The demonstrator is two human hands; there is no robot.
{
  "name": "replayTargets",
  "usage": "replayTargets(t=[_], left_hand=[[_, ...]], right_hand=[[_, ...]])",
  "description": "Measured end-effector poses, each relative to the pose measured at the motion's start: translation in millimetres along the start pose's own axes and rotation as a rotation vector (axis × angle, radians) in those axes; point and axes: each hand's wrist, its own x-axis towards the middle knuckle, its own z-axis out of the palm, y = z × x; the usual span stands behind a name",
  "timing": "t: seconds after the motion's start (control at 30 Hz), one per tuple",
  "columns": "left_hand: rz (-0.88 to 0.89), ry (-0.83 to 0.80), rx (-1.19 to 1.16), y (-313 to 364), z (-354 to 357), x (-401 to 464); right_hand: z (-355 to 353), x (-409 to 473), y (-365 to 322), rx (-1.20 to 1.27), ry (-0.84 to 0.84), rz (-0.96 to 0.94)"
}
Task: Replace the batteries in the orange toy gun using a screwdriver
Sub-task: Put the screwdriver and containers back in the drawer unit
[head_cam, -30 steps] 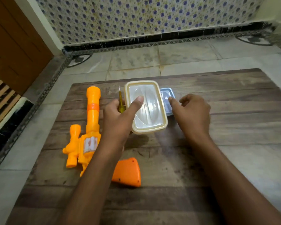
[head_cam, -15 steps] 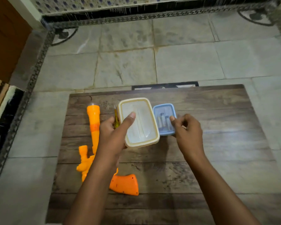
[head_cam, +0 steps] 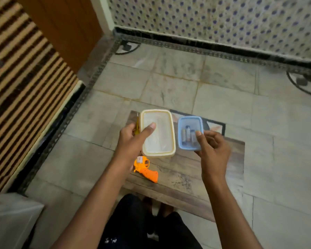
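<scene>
1. The left hand (head_cam: 133, 141) holds a cream box (head_cam: 157, 133) at centre frame, thumb laid over its clear lid and fingers curled round its left edge. A yellow sliver, likely the screwdriver (head_cam: 137, 127), is pinched in the same grip against the box's left side.
2. The right hand (head_cam: 212, 148) holds a blue tub (head_cam: 190, 133) just right of the box, thumb on its right rim and fingers curled below it. The tub is open at the top.
3. The batteries (head_cam: 188, 134) lie inside the tub, long axes running up and down the frame, side by side.
4. The gun (head_cam: 145, 168) lies on the counter (head_cam: 187, 177), below the box and beneath the left wrist. Only its grip and trigger part show; the barrel is hidden behind the hand and box.
5. The relation that matters: both hands are full, and the gun lies down-frame from them, nearer the left hand. I judge that box and tub must be set down before the screwdriver can go to the gun.
6. Count: one gun, one box, one tub, one screwdriver, and three batteries as far as the blur allows.
</scene>
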Motion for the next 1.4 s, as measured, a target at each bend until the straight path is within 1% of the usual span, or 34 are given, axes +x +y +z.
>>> replayTargets(t=[0.13,0.23,0.4,0.5,0.57,0.63,0.77,0.87,1.0,1.07,1.1,1.13,1.27,1.33,1.4], left_hand=[[0.031,0.068,-0.014,22,-36,-37],[0.029,0.175,-0.073,26,-70,-57],[-0.006,0.340,-0.146,25,-131,-81],[-0.004,0.407,-0.177,25,-172,-89],[-0.006,0.436,-0.199,26,-205,-92],[-0.021,0.462,-0.233,26,-236,-92],[-0.054,0.545,-0.289,27,-315,-82],[-0.091,0.614,-0.384,31,-386,-75],[-0.065,0.699,-0.433,43,-466,-75],[-0.051,0.744,-0.439,48,-512,-77],[-0.047,0.760,-0.437,51,-523,-77],[-0.044,0.798,-0.455,52,-550,-79],[-0.038,0.948,-0.504,52,-618,-89],[-0.049,1.008,-0.524,49,-637,-92],[-0.060,1.088,-0.579,41,-665,-95]], right_hand=[[13,-23,-36,0.038,-0.086,-0.016],[38,-40,-48,0.048,-0.190,-0.022],[102,-69,-54,0.026,-0.372,-0.022],[148,-86,-59,0.011,-0.471,-0.060],[184,-101,-62,-0.007,-0.524,-0.079],[217,-113,-61,-0.002,-0.564,-0.054],[301,-143,-59,-0.052,-0.668,-0.047],[374,-174,-62,-0.068,-0.729,-0.065],[462,-210,-66,-0.070,-0.798,-0.071],[508,-234,-66,-0.067,-0.862,-0.081],[520,-241,-68,-0.067,-0.891,-0.089],[546,-257,-69,-0.071,-0.933,-0.095],[617,-304,-74,-0.043,-1.073,-0.129],[641,-319,-76,-0.046,-1.114,-0.140],[677,-342,-74,-0.059,-1.191,-0.156]])
